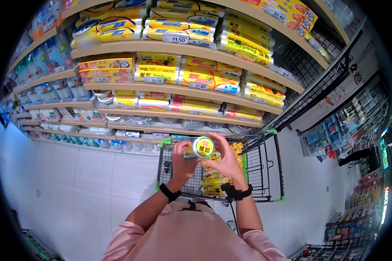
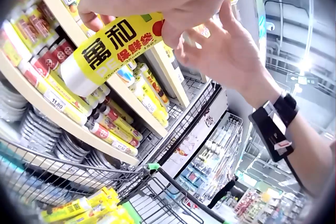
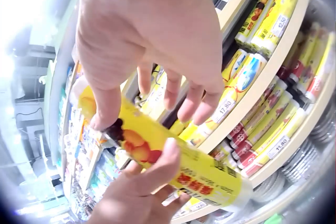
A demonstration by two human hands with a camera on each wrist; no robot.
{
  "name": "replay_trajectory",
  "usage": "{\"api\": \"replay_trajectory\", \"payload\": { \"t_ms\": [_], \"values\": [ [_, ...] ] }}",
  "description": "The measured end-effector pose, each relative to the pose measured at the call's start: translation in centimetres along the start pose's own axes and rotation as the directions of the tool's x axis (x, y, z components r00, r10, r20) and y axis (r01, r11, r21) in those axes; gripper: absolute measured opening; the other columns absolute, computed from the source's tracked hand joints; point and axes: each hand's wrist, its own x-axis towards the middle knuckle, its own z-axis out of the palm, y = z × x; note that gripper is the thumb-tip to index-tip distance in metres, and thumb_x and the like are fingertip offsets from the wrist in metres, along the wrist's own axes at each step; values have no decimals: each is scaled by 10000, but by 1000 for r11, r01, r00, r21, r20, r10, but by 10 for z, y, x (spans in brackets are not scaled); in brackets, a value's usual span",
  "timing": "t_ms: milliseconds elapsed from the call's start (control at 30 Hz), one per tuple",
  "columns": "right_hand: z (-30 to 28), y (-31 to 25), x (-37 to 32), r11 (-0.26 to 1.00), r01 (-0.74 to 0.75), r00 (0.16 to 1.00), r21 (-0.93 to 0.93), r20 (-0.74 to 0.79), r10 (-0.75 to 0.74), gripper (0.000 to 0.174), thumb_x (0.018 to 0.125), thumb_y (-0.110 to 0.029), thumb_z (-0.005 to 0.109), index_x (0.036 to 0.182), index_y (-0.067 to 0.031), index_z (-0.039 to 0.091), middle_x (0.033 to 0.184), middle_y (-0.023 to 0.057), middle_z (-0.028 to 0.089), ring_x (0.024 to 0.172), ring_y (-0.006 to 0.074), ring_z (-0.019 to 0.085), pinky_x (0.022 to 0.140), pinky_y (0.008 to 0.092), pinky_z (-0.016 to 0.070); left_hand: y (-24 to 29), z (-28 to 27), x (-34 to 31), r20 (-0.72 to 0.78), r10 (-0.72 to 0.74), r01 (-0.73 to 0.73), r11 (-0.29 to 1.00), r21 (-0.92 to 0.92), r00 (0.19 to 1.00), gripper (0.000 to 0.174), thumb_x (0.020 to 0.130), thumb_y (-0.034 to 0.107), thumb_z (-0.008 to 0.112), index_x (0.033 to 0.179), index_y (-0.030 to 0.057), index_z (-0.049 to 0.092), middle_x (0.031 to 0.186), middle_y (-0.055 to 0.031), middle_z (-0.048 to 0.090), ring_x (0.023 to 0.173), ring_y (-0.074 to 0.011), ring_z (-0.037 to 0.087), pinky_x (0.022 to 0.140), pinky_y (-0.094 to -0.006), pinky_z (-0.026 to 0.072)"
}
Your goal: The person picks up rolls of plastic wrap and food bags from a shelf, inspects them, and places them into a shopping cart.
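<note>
A yellow roll of food storage bags (image 1: pixel 204 147) with a white end is held up over the shopping cart, its round end facing up in the head view. My left hand (image 1: pixel 184 162) grips one side of it; in the right wrist view the left thumb (image 3: pixel 169 158) lies along the printed wrap. On the other side is my right hand (image 1: pixel 227 162), its thumb (image 3: pixel 106 109) pressed to the roll near one end and its fingers curved loosely past it. Below, several yellow rolls (image 1: pixel 212 182) lie in the cart (image 1: pixel 163 169).
Curved shelves (image 1: pixel 135 46) of yellow rolls and boxes with price tags rise in front. Stacked foil trays (image 2: pixel 44 129) occupy a lower shelf. The cart's black mesh and green corners surround the space under my hands. Tiled floor (image 1: pixel 91 174) extends to the left.
</note>
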Motion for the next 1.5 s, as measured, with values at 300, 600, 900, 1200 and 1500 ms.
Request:
{"api": "replay_trajectory", "payload": {
  "t_ms": [300, 600, 900, 1200, 1500],
  "values": [
    [-23, 51, -19, 983, -167, 985, -79, 39, 170, 625, 759, -25, 800, 1314, -47, 514, 1262, 78, 570, 1135, 190, 580, 957, 350, 494, 9, -25, 4, 266, -250, 357, 779, -516, 931, 561, 837, -44, 681, 1360, -44, 475, 1091, -83, 660, 931, -126, 632, 779, -235, 523],
    [-20, 43, -21, 999, 25, 988, -25, -151, -29, 575, 683, 40, 837, 1192, -37, 581, 1170, 57, 516, 1068, 175, 599, 879, 288, 538, 10, -26, 13, 403, -324, 492, 270, -828, 856, 456, 1005, 234, 531, 1370, 2, 387, 1222, -118, 557, 1090, -220, 591, 965, -379, 487],
    [-20, 30, -30, 999, 19, 999, 51, -37, -17, 571, 715, 46, 797, 1234, -29, 570, 1306, 84, 477, 1241, 209, 508, 1025, 331, 452, -11, -16, 2, 510, -470, 608, 74, -791, 721, 515, 983, 496, 513, 1250, 58, 476, 1246, -124, 565, 1190, -262, 552, 1042, -435, 455],
    [-13, 23, -41, 975, -214, 971, 59, 120, 206, 647, 723, 51, 779, 1319, -31, 540, 1360, 96, 549, 1239, 200, 532, 1064, 344, 421, -46, -5, -26, 656, -617, 788, -92, -609, 435, 655, 906, 644, 533, 1173, 47, 582, 1137, -103, 647, 1037, -237, 652, 925, -394, 538],
    [-37, 77, -65, 843, -380, 855, -380, -492, 164, 494, 701, -357, 852, 947, -1, 613, 792, 125, 686, 718, 196, 672, 660, 330, 525, -68, -23, -42, 686, -718, 856, -278, -435, 115, 565, 952, 508, 528, 1268, 42, 481, 1109, -150, 563, 972, -261, 569, 868, -401, 494]
  ]
}}
